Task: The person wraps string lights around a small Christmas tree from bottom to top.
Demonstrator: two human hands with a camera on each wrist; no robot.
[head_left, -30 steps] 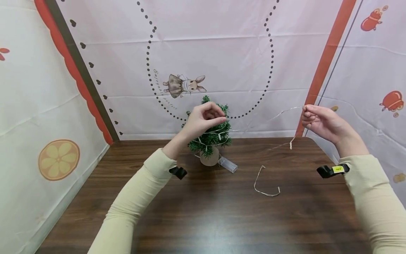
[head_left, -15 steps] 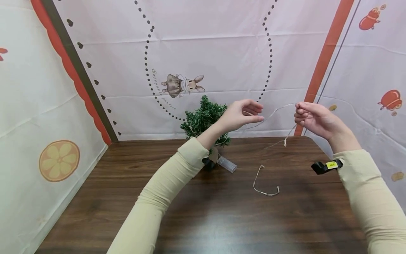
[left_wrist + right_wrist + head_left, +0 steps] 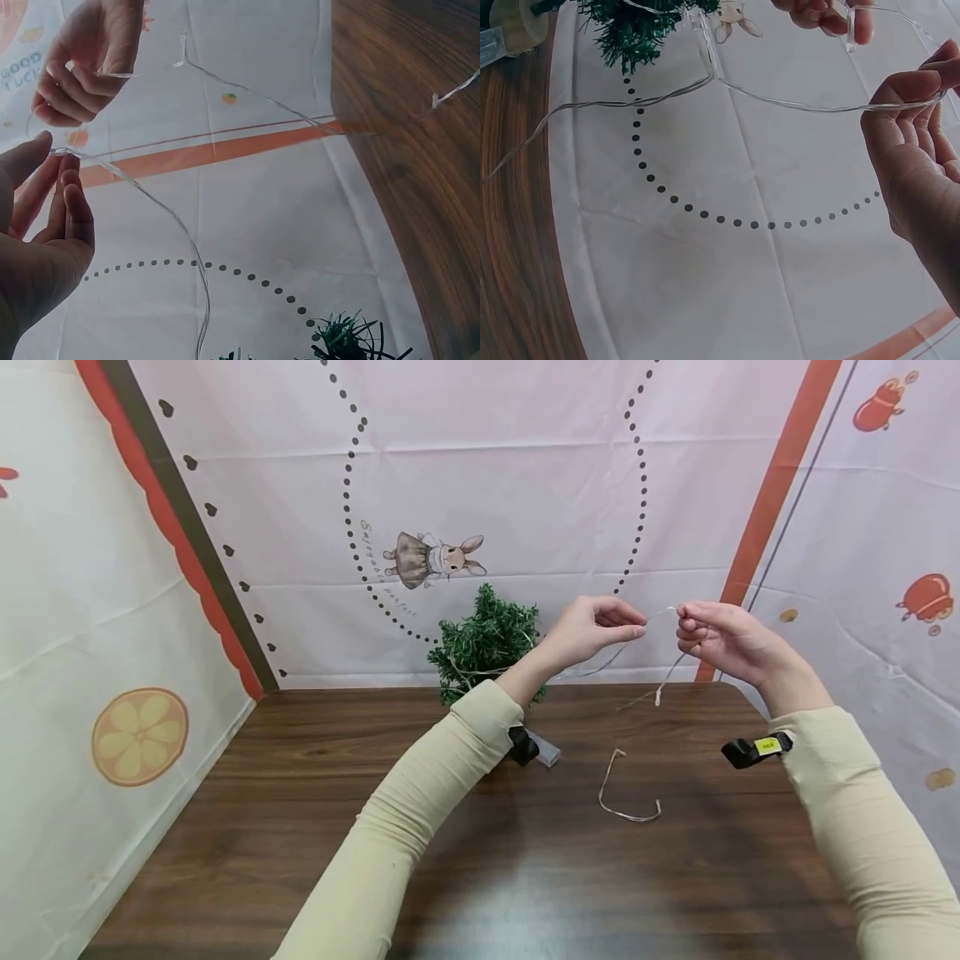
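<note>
Directions are taken clockwise from the small artificial tree point(image 3: 487, 631) in the head view. By the left hand point(image 3: 588, 631), just beside the foliage at 3 o'clock, a clear string of lights point(image 3: 181, 225) is pinched lightly between thumb and fingertips. By the right hand point(image 3: 731, 635), farther out at 3 o'clock and near the left, the same string is clamped between thumb and forefinger, the other fingers being curled. A short span of wire is thus held between the two grips. From the right grip a loose length is hung, a small bulb point(image 3: 658, 697) being seen on it at between 6 and 7 o'clock. Wire is also laid across the foliage. At 5 o'clock a clear battery box point(image 3: 547, 753), partly hidden by the left wrist's black camera point(image 3: 522, 745), is rested on the brown surface point(image 3: 570, 893). Between 4 and 5 o'clock a bent pale wire point(image 3: 602, 797) is seen; whether it is joined to the string cannot be told. A rabbit point(image 3: 435, 560) is printed on the cloth point(image 3: 510, 502) at 11 o'clock.
</note>
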